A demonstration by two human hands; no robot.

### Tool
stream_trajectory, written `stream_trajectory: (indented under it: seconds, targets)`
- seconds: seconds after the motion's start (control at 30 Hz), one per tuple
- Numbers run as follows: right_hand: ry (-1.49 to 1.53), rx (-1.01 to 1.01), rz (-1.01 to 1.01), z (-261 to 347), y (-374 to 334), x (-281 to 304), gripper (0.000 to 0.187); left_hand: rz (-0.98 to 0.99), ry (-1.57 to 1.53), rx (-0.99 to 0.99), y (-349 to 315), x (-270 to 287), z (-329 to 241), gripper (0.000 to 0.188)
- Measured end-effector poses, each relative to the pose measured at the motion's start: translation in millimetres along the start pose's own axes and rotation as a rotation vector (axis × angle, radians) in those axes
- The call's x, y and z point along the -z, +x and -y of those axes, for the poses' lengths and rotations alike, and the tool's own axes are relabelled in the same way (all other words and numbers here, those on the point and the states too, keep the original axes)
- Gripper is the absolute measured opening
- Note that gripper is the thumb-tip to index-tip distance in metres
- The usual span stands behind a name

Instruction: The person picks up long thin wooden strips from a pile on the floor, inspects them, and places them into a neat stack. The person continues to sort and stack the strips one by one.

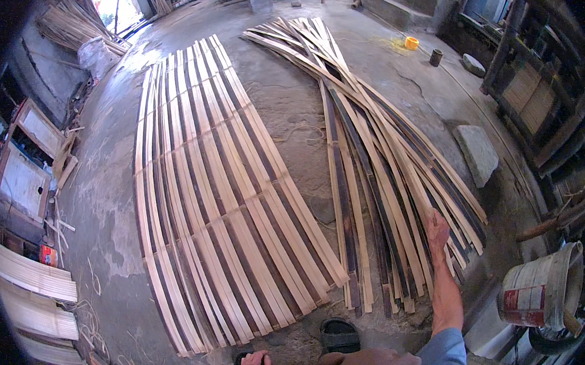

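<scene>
My right hand [437, 230] is closed on the near end of a bamboo strip [402, 166], at the right side of a loose, crossed pile of long strips. Pale and dark faces show in the pile [367, 188]. Low in the view, by my bent leg, my left hand [257, 362] has its fingers curled, and no strip shows in it. Left of the pile, a row of bamboo strips [206, 156] lies side by side on the floor with narrow gaps, their near ends just ahead of my left hand.
A flat stone [476, 155] lies right of the pile, and a white bucket [541, 288] stands at the right edge. Farther off are a yellow container [411, 43] and a dark can [436, 57]. Stacked pale slats [32, 273] lie at the left. A dark sandal [339, 336] shows below.
</scene>
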State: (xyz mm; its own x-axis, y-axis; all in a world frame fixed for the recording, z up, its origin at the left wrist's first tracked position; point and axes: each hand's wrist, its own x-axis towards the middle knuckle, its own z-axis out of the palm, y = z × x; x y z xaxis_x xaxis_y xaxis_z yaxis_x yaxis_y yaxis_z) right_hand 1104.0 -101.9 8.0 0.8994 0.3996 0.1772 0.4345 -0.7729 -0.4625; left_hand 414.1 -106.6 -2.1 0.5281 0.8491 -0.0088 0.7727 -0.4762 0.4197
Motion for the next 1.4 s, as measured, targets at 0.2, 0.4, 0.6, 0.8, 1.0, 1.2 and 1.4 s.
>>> stream_trajectory:
  seconds: [0.2,0.4,0.6,0.8,1.0,1.2,1.4]
  targets:
    - [0.063,0.036,0.03,-10.9,-4.3,-9.2,0.046,-0.133,0.046,-0.083,-3.6,-3.7,-2.0,0.02]
    - [-0.142,0.076,0.096,-15.7,-10.2,-10.3,0.053,0.027,-0.052,0.057,6.3,9.3,-5.1,0.026]
    - [-0.125,0.306,-0.227,43.5,-38.9,-4.9,0.044,0.087,-0.116,0.121,9.1,13.2,-10.3,0.022]
    - [0.18,0.475,-0.025,132.0,-92.4,-17.6,0.034,0.072,-0.06,0.108,4.9,8.6,-7.3,0.023]
    - [0.323,0.566,0.299,181.7,-143.3,-31.7,0.029,0.076,-0.119,0.149,4.2,6.3,-5.2,0.024]
    - [0.252,0.613,0.31,189.9,-176.1,-60.7,0.032,0.055,-0.134,0.14,7.4,10.3,-9.3,0.023]
    - [0.198,0.645,0.342,185.2,-186.2,-69.3,0.04,0.057,-0.129,0.115,6.9,9.2,-6.9,0.021]
